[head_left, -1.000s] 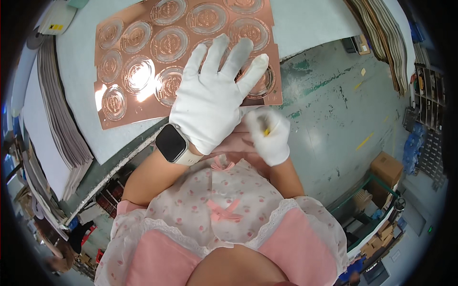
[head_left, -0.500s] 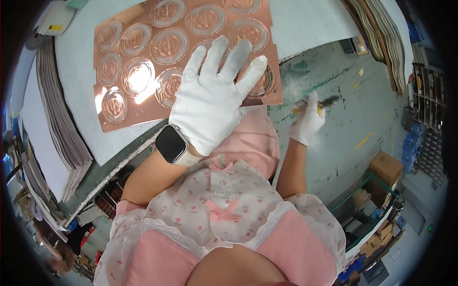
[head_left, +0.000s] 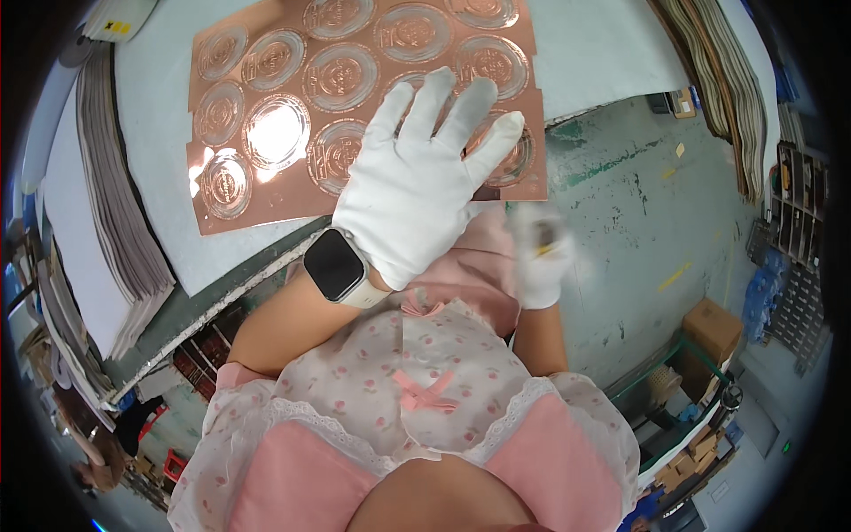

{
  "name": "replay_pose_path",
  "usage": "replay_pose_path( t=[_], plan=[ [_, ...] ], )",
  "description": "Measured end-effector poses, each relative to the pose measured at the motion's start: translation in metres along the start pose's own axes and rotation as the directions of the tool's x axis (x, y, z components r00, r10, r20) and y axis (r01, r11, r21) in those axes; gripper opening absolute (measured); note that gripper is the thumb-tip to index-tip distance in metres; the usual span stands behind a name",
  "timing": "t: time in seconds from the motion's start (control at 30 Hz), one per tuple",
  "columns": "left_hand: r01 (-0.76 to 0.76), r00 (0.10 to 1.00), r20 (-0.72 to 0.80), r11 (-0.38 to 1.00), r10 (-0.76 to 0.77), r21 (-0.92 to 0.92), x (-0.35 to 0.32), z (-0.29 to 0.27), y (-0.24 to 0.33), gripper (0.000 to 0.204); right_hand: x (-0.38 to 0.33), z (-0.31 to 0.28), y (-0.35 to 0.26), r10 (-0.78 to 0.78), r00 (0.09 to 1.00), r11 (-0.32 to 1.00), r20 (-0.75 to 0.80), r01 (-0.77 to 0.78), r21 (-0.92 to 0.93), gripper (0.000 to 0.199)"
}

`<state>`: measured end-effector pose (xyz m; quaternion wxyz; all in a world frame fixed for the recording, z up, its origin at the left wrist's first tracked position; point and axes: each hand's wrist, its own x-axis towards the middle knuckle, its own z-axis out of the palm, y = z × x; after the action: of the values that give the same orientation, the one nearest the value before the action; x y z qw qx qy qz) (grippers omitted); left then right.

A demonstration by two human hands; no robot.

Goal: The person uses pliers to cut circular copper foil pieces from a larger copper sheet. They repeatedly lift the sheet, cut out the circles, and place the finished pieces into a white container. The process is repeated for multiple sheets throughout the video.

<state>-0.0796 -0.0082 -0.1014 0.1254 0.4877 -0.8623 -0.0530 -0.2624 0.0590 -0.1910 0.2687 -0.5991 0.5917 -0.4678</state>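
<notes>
A copper-coloured sheet embossed with rows of round seal-like patterns lies on the table, its near right edge passing the table's edge. My left hand, in a white glove, rests flat on the sheet's lower right part with fingers spread. It covers some of the round patterns. My right hand, also gloved in white, is smeared by motion beside the sheet's near right corner, off the table. Its fingers are closed on a small yellow-and-black tool, mostly hidden and blurred, whose kind I cannot make out.
Stacked sheets stand along the table's left side. Another thick stack overhangs a table at the far right. A cardboard box sits by a green-framed cart at the right. The pale table top continues behind the sheet.
My right hand has swung left and nearer to me with the tool, toward the sheet's near corner. My left hand stays spread on the sheet. The whole view has shifted slightly.
</notes>
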Motion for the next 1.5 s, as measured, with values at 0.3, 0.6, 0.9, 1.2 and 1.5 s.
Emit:
replay_pose_path(
  t=[0.3, 0.6, 0.9, 1.2, 1.5],
  plan=[
    [0.012, 0.991, -0.128, 0.997, -0.021, -0.073, -0.008, 0.003, -0.008, 0.047, 0.006, -0.005, -0.002, 0.333, 0.932, 0.926, -0.142, -0.295, 0.238, 0.010],
    [0.045, 0.982, -0.180, 0.998, -0.054, -0.053, -0.013, 0.003, -0.006, 0.039, 0.023, -0.022, 0.022, 0.623, 0.716, 0.749, -0.316, -0.427, 0.507, 0.020],
    [0.010, 0.987, -0.156, 0.979, -0.042, -0.202, -0.040, -0.023, -0.020, 0.045, -0.028, 0.014, 0.030, 0.266, 0.943, 0.952, 0.198, -0.289, 0.099, 0.014],
    [0.219, 0.955, -0.226, 0.970, -0.192, 0.101, -0.044, -0.015, -0.051, 0.038, -0.002, 0.059, -0.025, -0.084, 0.932, 0.996, 0.351, 0.092, -0.004, 0.017],
    [0.159, 0.978, -0.153, 0.982, -0.142, 0.104, -0.010, -0.010, -0.034, 0.043, 0.014, 0.061, -0.032, -0.165, 0.937, 0.978, 0.308, 0.195, -0.068, 0.016]
  ],
)
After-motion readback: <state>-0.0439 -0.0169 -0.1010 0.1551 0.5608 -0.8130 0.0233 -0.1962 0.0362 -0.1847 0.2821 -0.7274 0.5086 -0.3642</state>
